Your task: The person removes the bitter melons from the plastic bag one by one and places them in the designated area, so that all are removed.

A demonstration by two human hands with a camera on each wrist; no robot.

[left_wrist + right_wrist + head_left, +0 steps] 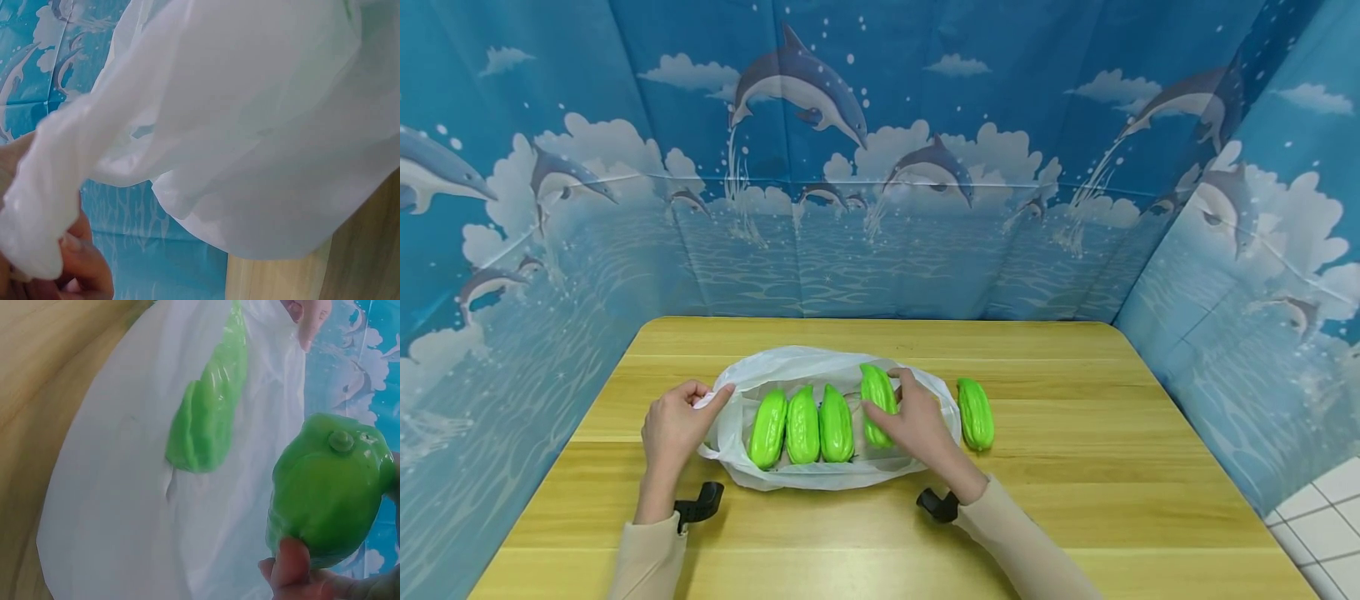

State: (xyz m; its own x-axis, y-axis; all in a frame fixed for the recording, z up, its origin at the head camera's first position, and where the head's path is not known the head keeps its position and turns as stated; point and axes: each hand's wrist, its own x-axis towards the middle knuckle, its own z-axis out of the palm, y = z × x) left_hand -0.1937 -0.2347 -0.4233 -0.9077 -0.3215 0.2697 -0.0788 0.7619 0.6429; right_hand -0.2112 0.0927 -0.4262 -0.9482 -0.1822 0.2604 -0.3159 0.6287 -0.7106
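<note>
A white plastic bag [865, 478] lies spread open on the table with three bright green ribbed gourds side by side inside, the middle one [803, 427] among them. My left hand [673, 429] pinches the bag's left edge; in the left wrist view the gathered plastic [47, 181] runs through its fingers. Between thumb and fingers, my right hand [921, 421] holds another green gourd [877, 393] over the bag's right part. In the right wrist view, the rounded stem end of this held gourd [328, 494] faces the camera.
One more green gourd [976, 415] lies on the wooden table [1060, 467], just right of the bag. A blue dolphin-print curtain [895, 250] hangs behind the table and along both sides. White floor tiles [1326, 521] show at the lower right.
</note>
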